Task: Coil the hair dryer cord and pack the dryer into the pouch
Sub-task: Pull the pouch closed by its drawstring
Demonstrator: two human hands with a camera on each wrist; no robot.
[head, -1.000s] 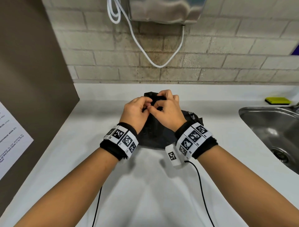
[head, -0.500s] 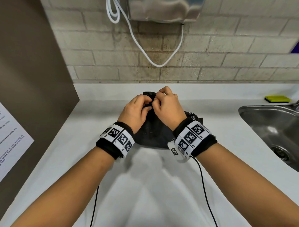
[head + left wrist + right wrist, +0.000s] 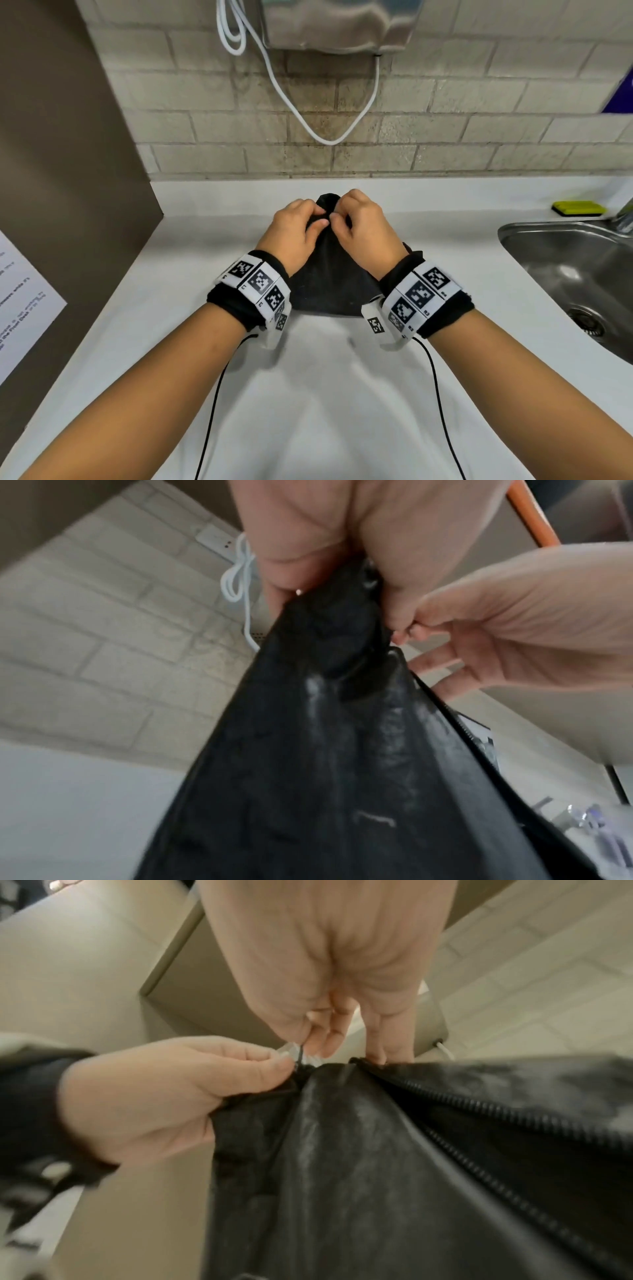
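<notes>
Black leather-look zip pouch (image 3: 330, 274) at frame centre on white counter (image 3: 329, 394), far end lifted. My left hand (image 3: 294, 233) clenches bunched pouch corner, anchoring it. My right hand (image 3: 364, 228) pinches small zipper pull (image 3: 299, 1053), likely so zip runs against taut fabric. Dryer not visible, judged inside pouch. Steel sink (image 3: 575, 274) at right edge

The black pouch (image 3: 329, 277) sits at the frame's centre on the white counter, its leather-like fabric gathered to a peak at the far end; a black zipper (image 3: 507, 1115) runs along its right edge.
</notes>
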